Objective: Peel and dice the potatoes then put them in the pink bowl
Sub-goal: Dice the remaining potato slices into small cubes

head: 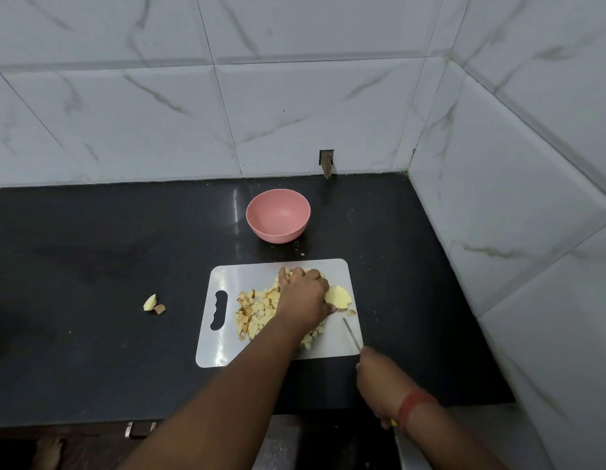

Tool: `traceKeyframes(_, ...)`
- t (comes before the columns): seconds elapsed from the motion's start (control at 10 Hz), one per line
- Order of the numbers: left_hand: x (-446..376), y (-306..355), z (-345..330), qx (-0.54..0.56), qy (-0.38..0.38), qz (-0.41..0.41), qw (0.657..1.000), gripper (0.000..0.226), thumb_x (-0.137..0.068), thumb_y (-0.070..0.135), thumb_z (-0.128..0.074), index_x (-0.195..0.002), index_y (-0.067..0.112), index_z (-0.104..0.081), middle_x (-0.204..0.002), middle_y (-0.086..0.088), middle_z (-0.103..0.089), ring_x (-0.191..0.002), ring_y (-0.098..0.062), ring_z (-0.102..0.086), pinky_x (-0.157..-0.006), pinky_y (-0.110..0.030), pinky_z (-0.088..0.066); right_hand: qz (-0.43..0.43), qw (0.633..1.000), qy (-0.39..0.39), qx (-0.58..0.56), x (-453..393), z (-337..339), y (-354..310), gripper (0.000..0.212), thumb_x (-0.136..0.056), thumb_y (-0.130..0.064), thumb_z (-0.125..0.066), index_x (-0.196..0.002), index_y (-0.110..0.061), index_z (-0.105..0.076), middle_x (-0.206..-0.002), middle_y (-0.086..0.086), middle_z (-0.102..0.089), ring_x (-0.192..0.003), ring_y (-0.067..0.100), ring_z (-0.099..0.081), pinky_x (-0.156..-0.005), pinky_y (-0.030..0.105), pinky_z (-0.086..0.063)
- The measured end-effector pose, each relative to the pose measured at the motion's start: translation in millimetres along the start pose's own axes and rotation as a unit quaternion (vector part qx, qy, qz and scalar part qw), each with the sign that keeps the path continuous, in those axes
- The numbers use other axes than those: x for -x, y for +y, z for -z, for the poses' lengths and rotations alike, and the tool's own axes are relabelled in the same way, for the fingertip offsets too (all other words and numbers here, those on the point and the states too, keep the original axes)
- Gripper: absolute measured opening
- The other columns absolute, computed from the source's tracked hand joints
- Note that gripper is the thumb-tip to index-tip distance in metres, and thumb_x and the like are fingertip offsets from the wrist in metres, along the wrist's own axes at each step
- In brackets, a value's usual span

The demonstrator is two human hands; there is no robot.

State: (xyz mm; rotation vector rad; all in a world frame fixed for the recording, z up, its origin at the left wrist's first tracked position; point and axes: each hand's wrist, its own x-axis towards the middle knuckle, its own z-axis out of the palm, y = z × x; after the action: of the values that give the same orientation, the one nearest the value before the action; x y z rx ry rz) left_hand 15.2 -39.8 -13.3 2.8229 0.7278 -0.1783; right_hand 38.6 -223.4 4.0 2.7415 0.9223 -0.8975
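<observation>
On the white board (227, 347), a peeled potato piece (339, 296) lies at its 3 o'clock edge, touching the left hand (303, 293), whose fingers curl over the dice (257, 310); what they hold is hidden. The right hand (379, 374) grips a knife (351, 334) at 5 o'clock. The pink bowl (278, 215) stands at 12, empty; scraps (154, 304) lie at 9.

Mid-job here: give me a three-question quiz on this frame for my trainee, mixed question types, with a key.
1. True or false: the pink bowl already holds diced potato.
2. Which hand grips the knife? A left hand B right hand
3. Fill in: the undiced potato piece lies on the ____, touching the left hand.

Key: 1 false, the bowl looks empty; the diced potato is heaped on the cutting board. 2 B. 3 cutting board.
</observation>
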Motion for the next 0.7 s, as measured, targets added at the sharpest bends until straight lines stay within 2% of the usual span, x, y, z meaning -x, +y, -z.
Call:
traceKeyframes(0.1,2.1,-1.4,-4.1,0.018,0.013,0.005,1.000,0.046,-0.089,0.053,-0.065,-0.126,0.024,-0.064,-0.127,0.003,-0.055,-0.127,-0.025,-0.041,-0.119,-0.060,-0.010,-0.057,0.908,0.001,-0.415,5.2,17.5,-12.7,0.023,-0.095,-0.018,-0.048,-0.115,-0.013,-0.057,-0.070,-0.007,-0.038,-0.053,0.003,-0.028,-0.044,0.011,-0.025)
traceKeyframes(0.2,6.3,-3.5,-7.7,0.019,0.036,0.012,0.999,0.045,-0.090,0.053,-0.064,-0.125,0.025,-0.063,-0.127,0.002,-0.054,-0.127,-0.025,-0.041,-0.119,-0.058,-0.011,-0.037,0.926,0.021,-0.374,-13.3,29.2,-29.4,0.029,-0.097,-0.011,-0.038,-0.122,-0.003,-0.049,-0.088,0.007,-0.049,-0.059,0.011,-0.040,-0.052,0.018,-0.035)
traceKeyframes(0.3,9.1,-1.7,-7.6,0.011,0.044,0.014,0.999,0.043,-0.091,0.051,-0.062,-0.125,0.024,-0.063,-0.127,0.000,-0.054,-0.128,-0.026,-0.040,-0.119,-0.057,-0.011,-0.048,0.912,-0.009,-0.408,-18.5,42.3,-42.8,0.030,-0.097,-0.011,-0.040,-0.124,-0.002,-0.050,-0.091,0.010,-0.050,-0.068,0.021,-0.050,-0.052,0.018,-0.037)
traceKeyframes(0.4,9.0,-0.1,-7.1,0.000,0.039,0.014,0.999,0.041,-0.094,0.046,-0.060,-0.128,0.023,-0.062,-0.132,-0.001,-0.054,-0.130,-0.027,-0.040,-0.120,-0.057,-0.011,-0.074,0.927,-0.045,-0.366,-29.2,46.0,-52.0,0.025,-0.097,-0.009,-0.044,-0.119,-0.001,-0.054,-0.081,0.012,-0.052,-0.070,0.024,-0.053,-0.062,0.026,-0.050)
traceKeyframes(0.5,7.4,0.0,-7.2,-0.005,0.034,0.016,0.999,0.042,-0.094,0.047,-0.061,-0.128,0.023,-0.063,-0.132,-0.001,-0.056,-0.130,-0.027,-0.041,-0.120,-0.057,-0.011,-0.141,0.922,-0.122,-0.339,-25.8,49.8,-56.7,0.024,-0.097,-0.013,-0.050,-0.076,-0.002,-0.052,-0.063,0.007,-0.046,-0.062,0.020,-0.045,-0.077,0.033,-0.044)
traceKeyframes(0.6,5.8,-1.0,-7.9,-0.009,0.035,0.017,0.999,0.042,-0.092,0.049,-0.062,-0.125,0.023,-0.065,-0.128,-0.001,-0.057,-0.129,-0.027,-0.042,-0.119,-0.057,-0.012,-0.136,0.909,-0.128,-0.373,-27.2,41.6,-54.1,0.035,-0.099,-0.018,-0.048,-0.065,-0.008,-0.043,-0.064,0.003,-0.042,-0.069,0.020,-0.042,-0.072,0.036,-0.034)
traceKeyframes(0.7,4.3,-0.5,-7.3,-0.021,0.034,0.016,0.999,0.042,-0.092,0.050,-0.062,-0.125,0.024,-0.065,-0.128,-0.001,-0.058,-0.128,-0.026,-0.043,-0.120,-0.057,-0.013,-0.044,0.940,-0.073,-0.329,-26.9,41.0,-46.7,0.018,-0.098,-0.014,-0.046,-0.096,0.000,-0.058,-0.066,0.001,-0.041,-0.057,0.017,-0.040,-0.052,0.026,-0.034)
